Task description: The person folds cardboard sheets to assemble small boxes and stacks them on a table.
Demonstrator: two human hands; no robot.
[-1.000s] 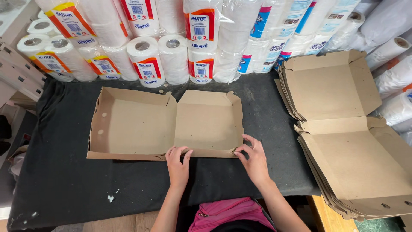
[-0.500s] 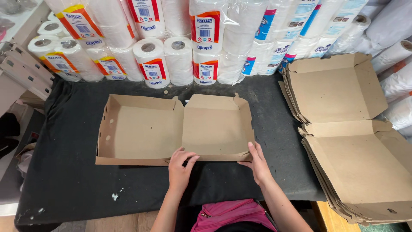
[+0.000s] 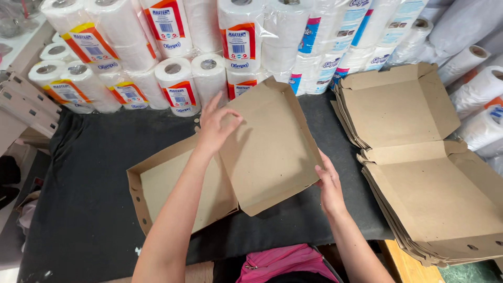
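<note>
- Black cloth-covered table (image 3: 99,173) fills most of the view; everything sits on it.
- Wall of wrapped paper rolls (image 3: 173,57) runs along the far edge of the table, white rolls with orange, red and blue labels, some upright, some lying on their side.
- Stack of flat cardboard boxes (image 3: 424,173) on my right side, unfolded and layered, overhanging the table's right edge, well apart from my hands.
- Cardboard box (image 3: 178,183) I'm working on lies at table centre, brown, hinged in two halves. The tray half rests flat on the cloth with its side walls up; the lid half (image 3: 270,147) is lifted and tilted up over it, inner face toward me.
- My left hand (image 3: 216,126) is on the lid's far upper-left edge, fingers spread and curled over the rim, gripping the cardboard; my forearm crosses over the tray half.
- My right hand (image 3: 329,181) is at the lid's right edge near the lower corner, fingers pressed against the cardboard and closed on the edge; thumb hidden, so exactly how it clasps the edge I cannot tell.
- Pink garment (image 3: 283,264) at the bottom edge, right below my arms.
- Small white specks on the cloth near the bottom left, too small to identify.
</note>
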